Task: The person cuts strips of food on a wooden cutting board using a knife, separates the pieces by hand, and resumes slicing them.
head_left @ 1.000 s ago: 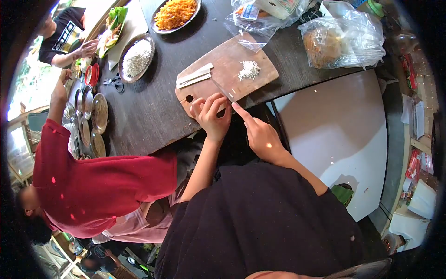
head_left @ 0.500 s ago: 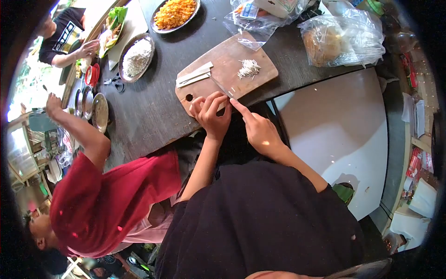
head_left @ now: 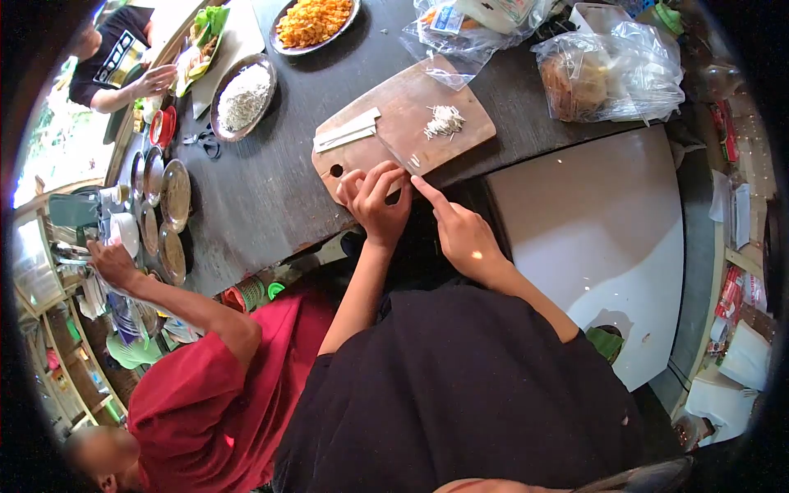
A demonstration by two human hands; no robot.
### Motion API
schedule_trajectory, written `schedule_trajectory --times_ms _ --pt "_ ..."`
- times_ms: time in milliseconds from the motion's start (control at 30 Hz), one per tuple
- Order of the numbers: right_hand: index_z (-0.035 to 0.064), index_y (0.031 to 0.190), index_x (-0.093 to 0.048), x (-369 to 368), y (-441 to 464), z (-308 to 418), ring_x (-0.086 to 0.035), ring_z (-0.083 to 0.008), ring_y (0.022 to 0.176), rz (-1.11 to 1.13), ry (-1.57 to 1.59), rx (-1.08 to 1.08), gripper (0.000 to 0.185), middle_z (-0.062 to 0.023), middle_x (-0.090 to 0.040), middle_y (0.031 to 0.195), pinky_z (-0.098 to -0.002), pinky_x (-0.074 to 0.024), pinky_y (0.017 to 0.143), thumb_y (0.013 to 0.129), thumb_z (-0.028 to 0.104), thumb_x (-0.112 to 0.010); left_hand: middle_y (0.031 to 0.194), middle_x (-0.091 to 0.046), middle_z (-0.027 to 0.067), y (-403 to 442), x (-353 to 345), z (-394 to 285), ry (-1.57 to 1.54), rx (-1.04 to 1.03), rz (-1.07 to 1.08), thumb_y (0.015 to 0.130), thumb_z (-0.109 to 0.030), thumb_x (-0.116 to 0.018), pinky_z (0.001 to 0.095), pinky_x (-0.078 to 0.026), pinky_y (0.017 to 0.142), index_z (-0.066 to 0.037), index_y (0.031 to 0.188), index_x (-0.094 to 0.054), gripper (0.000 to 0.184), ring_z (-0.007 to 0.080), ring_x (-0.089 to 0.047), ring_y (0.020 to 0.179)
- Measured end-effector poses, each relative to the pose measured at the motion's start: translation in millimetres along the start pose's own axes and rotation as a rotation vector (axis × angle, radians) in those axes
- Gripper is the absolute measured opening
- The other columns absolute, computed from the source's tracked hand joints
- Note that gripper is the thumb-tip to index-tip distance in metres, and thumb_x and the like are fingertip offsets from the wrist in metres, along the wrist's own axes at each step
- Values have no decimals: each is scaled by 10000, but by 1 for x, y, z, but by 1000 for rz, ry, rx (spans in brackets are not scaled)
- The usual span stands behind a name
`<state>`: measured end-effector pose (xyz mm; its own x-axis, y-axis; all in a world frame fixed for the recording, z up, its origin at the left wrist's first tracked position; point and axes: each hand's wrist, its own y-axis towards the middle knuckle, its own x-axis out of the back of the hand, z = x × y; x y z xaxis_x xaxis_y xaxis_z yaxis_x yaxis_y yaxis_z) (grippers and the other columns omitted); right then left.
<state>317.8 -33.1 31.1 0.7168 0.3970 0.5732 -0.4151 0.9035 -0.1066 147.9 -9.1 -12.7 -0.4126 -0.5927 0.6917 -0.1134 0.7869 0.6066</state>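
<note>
A wooden cutting board [head_left: 403, 90] lies at the table's near edge. My right hand [head_left: 468, 238] is closed on a knife [head_left: 396, 153], its index finger stretched along the blade, which points up and left across the board. At the board's near edge, my left hand [head_left: 380, 201] has its fingers curled and pinched beside the blade; what they hold is hidden. Flat pale strips [head_left: 345, 131] rest on the board's left part. On its right side sits a small heap of thin pale matchsticks [head_left: 444, 122], with a few loose bits [head_left: 415, 160] by the blade.
Further back are a bowl of white shreds [head_left: 244, 99], a plate of orange pieces [head_left: 312, 25], black scissors [head_left: 202, 145] and plastic bags [head_left: 608, 74]. Several dishes [head_left: 175, 197] stand at the left. A person in red [head_left: 222, 370] is close on my left; another person [head_left: 123, 62] stands across the table.
The person in red has shifted lower in view, their hand now by the dishes at the left edge. More dishes show there. My hands and the knife have hardly moved.
</note>
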Motion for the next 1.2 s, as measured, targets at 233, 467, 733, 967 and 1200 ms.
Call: schedule_trajectory --times_ms 233,467,733,967,1200 --pt "290 1549 -298 2 0 2 -650 -449 753 8 19 2 698 -220 -617 813 -552 -526 689 925 36 -483 972 -726 -85 0 0 -1 -17 23 6 677 -164 -820 367 -336 942 -181 798 -713 163 229 -540 973" --pt "292 1548 -298 -5 6 1 -655 -448 766 -11 -81 -2 688 -225 -618 813 -553 -534 702 929 39 -462 974 -725 -88 -2 -1 1 -6 11 2 683 -171 -819 370 -339 939 -186 803 -716 159 229 -538 976" --pt "294 1546 -302 2 0 -2 -656 -454 784 16 -26 -14 681 -236 -622 825 -553 -535 719 933 46 -467 980 -722 -92 3 4 -3 -19 13 19 705 -184 -824 372 -341 939 -195 828 -729 156 219 -525 982" --pt "298 1548 -296 1 -1 -1 -647 -465 772 21 22 -14 700 -243 -622 828 -558 -523 717 923 36 -473 993 -720 -97 1 3 -2 11 9 19 700 -181 -827 372 -336 945 -193 833 -730 165 219 -522 988" --pt "293 1546 -301 4 -1 1 -646 -464 756 44 51 -19 692 -233 -622 818 -559 -522 708 924 40 -472 999 -719 -98 1 3 -1 -10 16 19 677 -162 -822 380 -335 946 -187 824 -713 185 226 -526 979"
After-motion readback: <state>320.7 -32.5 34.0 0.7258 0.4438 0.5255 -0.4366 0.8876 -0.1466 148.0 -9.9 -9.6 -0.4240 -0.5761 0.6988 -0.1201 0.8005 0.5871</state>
